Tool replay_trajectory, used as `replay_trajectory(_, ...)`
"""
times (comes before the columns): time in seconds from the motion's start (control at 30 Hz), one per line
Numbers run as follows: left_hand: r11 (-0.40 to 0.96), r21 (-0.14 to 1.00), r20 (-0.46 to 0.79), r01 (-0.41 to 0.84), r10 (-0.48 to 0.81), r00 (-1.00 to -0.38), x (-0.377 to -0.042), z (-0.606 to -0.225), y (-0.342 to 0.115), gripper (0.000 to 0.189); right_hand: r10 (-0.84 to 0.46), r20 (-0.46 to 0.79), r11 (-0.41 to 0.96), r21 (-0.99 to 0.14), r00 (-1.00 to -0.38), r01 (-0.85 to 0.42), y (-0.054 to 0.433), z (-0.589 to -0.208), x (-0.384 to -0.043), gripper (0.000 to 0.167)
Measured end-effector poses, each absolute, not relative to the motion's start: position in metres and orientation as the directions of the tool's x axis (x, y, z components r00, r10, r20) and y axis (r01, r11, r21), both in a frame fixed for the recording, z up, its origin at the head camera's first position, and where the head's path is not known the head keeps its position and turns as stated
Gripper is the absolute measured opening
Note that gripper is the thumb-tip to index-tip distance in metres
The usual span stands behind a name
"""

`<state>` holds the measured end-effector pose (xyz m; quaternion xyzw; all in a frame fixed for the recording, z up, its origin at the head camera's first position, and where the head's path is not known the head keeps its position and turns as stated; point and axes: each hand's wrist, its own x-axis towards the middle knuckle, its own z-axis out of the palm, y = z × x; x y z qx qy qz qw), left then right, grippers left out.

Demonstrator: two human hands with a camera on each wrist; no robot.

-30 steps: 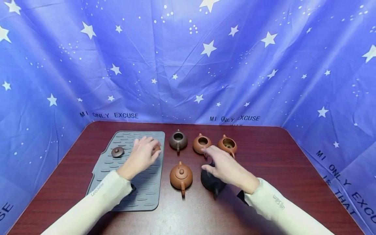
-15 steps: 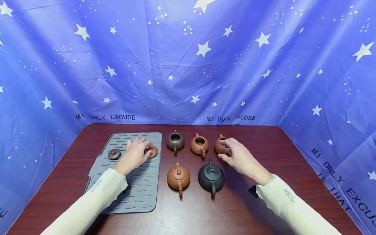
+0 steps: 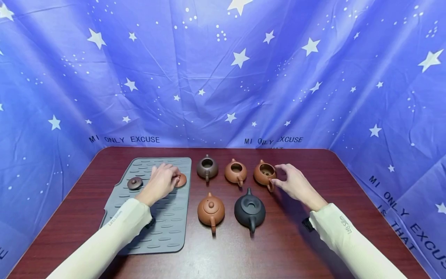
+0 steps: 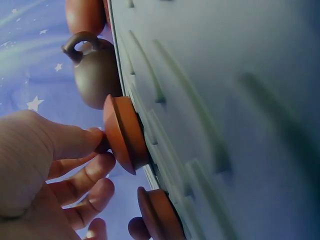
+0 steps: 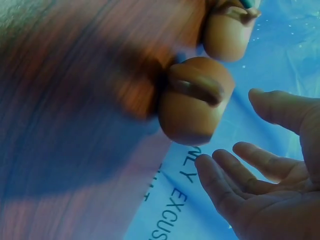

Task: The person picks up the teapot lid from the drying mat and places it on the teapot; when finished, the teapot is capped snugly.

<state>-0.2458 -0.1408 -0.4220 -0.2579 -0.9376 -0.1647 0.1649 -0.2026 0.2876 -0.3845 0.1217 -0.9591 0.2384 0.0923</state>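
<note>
On the grey drying mat (image 3: 167, 232), my left hand (image 3: 162, 180) pinches the knob of an orange-brown teapot lid (image 4: 122, 135) between thumb and fingers. That lid stands close to the mat, partly hidden by my hand in the head view. Another orange lid (image 4: 160, 215) lies nearby in the left wrist view. A dark brown lid (image 3: 134, 183) rests further left. My right hand (image 3: 297, 186) reaches, fingers spread, beside the lidless clay teapot (image 3: 259, 176) at the back right. In the right wrist view, a gap shows between these fingers and the pot (image 5: 192, 120).
Left of that pot stand another lidless orange teapot (image 3: 232, 174) and a lidless dark brown one (image 3: 207, 172). Nearer the front are a lidded orange teapot (image 3: 210, 219) and a black teapot (image 3: 249, 219). A starry blue curtain (image 3: 209, 69) encloses the reddish table (image 3: 299, 248).
My right hand has moved from above the black teapot to the right side of the back-right teapot. My left fingers have settled at the orange lid's knob. The head view has shifted slightly.
</note>
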Motion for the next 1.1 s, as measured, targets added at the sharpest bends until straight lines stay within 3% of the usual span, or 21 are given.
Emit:
replay_trajectory(0.27, 0.773, 0.192, 0.463, 0.604, 0.472, -0.751, -0.252, -0.408, -0.123, 0.012, -0.152, 0.188, 0.852, -0.472, -0.970, -0.225, 0.293, -0.394, -0.209, 0.053)
replay_trajectory(0.6, 0.677, 0.103, 0.550, 0.729, 0.571, -0.609, -0.256, -0.355, -0.058, 0.012, -0.142, 0.188, 0.844, -0.489, -0.972, -0.218, 0.287, -0.401, -0.218, 0.055)
replay_trajectory(1.1, 0.583, 0.067, 0.378, 0.810, 0.736, -0.561, -0.279, -0.326, 0.051, 0.004, -0.020, 0.170, 0.851, -0.515, -0.985, -0.106, 0.276, -0.406, -0.222, 0.053)
